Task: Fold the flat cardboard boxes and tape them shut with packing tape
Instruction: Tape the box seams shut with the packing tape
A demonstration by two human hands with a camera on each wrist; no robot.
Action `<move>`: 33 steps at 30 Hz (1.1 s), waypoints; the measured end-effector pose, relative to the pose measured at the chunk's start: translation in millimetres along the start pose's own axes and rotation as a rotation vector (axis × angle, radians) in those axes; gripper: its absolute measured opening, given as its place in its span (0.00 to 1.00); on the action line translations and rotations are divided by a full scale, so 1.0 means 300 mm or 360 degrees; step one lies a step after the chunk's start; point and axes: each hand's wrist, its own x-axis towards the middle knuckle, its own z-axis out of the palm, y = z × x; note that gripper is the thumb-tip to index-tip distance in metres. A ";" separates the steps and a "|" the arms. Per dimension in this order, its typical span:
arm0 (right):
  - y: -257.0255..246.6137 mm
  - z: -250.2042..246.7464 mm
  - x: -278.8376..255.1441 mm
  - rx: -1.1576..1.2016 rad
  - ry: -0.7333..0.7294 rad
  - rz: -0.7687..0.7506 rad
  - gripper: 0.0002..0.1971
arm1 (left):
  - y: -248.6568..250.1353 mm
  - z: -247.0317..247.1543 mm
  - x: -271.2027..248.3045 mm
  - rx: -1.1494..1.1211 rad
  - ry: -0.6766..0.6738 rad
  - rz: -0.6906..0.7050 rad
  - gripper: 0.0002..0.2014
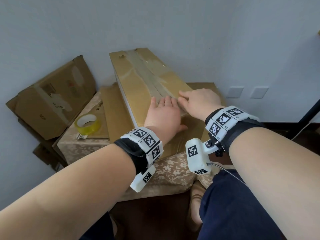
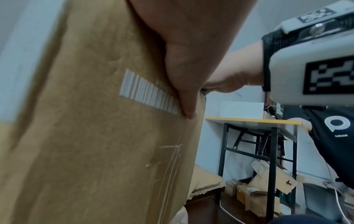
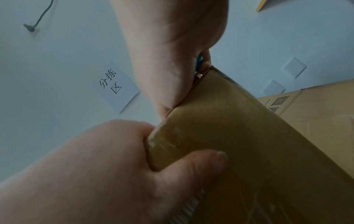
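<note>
A long folded cardboard box (image 1: 150,75) lies on the table, with clear tape strips (image 1: 147,73) running along its top seam. My left hand (image 1: 173,113) lies flat on the near end of the top, its thumb (image 2: 184,91) pressed down against the end face. My right hand (image 1: 183,97) rests on the same end just beside it, fingers stretched over the tape. A small teal thing (image 3: 199,60) shows under the right palm; what it is cannot be told. The yellowish tape roll (image 1: 87,123) sits left of the box.
The table carries a floral cloth (image 1: 173,168). A flat cardboard sheet (image 1: 114,115) lies under and left of the box. Folded and taped boxes (image 1: 52,97) are stacked against the wall at left. A black-legged table (image 2: 268,124) with clutter stands to the right.
</note>
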 end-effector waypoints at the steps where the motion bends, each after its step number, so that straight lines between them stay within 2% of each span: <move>1: 0.001 0.000 0.000 0.0016 0.0011 -0.0007 0.21 | 0.001 0.005 -0.002 0.0020 0.0013 0.0002 0.49; 7: 0.019 0.008 0.000 0.0131 0.0089 -0.0047 0.19 | 0.013 0.022 -0.014 0.0102 0.0117 0.0011 0.51; 16: 0.028 0.024 0.003 0.0270 0.0131 -0.0004 0.17 | 0.012 0.037 -0.041 0.0280 0.0101 0.0125 0.48; 24: 0.023 0.022 -0.007 0.0289 0.0119 0.0018 0.19 | 0.006 0.042 -0.064 0.0438 0.0083 0.0188 0.55; 33: 0.030 0.019 -0.004 0.0318 0.0115 0.0018 0.19 | -0.027 0.046 -0.101 0.0699 0.0216 0.0367 0.60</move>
